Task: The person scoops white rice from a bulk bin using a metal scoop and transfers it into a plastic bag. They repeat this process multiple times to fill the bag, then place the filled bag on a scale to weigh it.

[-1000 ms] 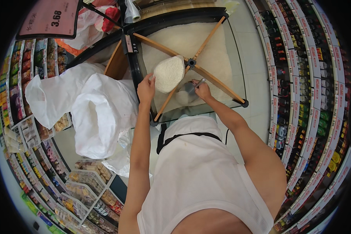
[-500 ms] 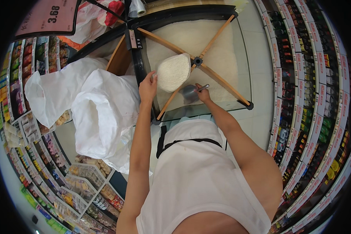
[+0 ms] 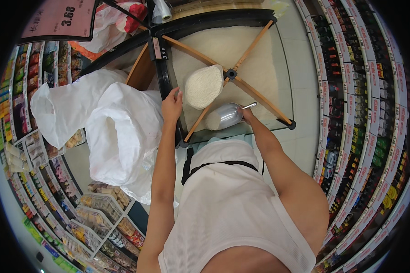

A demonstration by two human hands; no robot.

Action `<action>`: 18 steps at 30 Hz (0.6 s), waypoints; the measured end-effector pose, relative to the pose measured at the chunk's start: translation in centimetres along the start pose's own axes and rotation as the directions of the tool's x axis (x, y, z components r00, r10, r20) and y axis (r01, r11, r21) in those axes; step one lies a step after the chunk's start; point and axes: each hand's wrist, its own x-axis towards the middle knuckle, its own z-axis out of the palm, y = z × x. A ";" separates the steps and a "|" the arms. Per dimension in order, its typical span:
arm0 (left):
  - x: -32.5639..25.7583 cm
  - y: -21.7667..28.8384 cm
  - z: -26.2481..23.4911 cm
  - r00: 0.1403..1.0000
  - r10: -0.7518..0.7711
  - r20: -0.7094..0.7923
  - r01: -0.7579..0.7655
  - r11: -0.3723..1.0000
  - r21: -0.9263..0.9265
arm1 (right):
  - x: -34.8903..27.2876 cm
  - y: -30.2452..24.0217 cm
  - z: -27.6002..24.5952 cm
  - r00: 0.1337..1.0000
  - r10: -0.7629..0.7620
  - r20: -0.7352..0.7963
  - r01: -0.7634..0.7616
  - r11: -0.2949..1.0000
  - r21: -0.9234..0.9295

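My right hand is closed round the handle of a shiny metal scoop. Its mouth points left, with white grains at it, over the near part of a glass-sided bin full of rice. A clear tub heaped with rice sits over the wooden crossbars. By its left side, at the bin's black edge, is my left hand. That hand's fingers are loosely bent and look slightly apart from the tub.
White woven sacks stand left of my left arm. A neighbouring bin adjoins at the far left. A price sign hangs at the upper left. Packed shelves curve along the right and the lower left. A plastic-bag roll lies at the back.
My right hand has turned the scoop and drawn it up and slightly nearer me. Its bright metal and the grains now show. My left hand has slipped a little back from the tub.
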 end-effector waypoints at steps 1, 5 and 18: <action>0.3 0.5 0.1 1.000 0.005 0.008 -0.005 0.999 0.036 | -0.2 0.2 -0.5 0.999 0.015 0.044 -0.020 0.993 0.115; 0.8 3.0 0.6 0.999 -0.015 0.043 0.004 0.971 0.240 | -2.6 -0.1 -2.8 0.981 -0.074 0.181 0.042 0.984 0.174; 4.5 1.9 2.3 0.966 0.257 -0.023 -0.226 0.884 0.409 | -16.1 -5.8 -2.4 0.918 -0.284 -0.276 0.373 0.853 0.365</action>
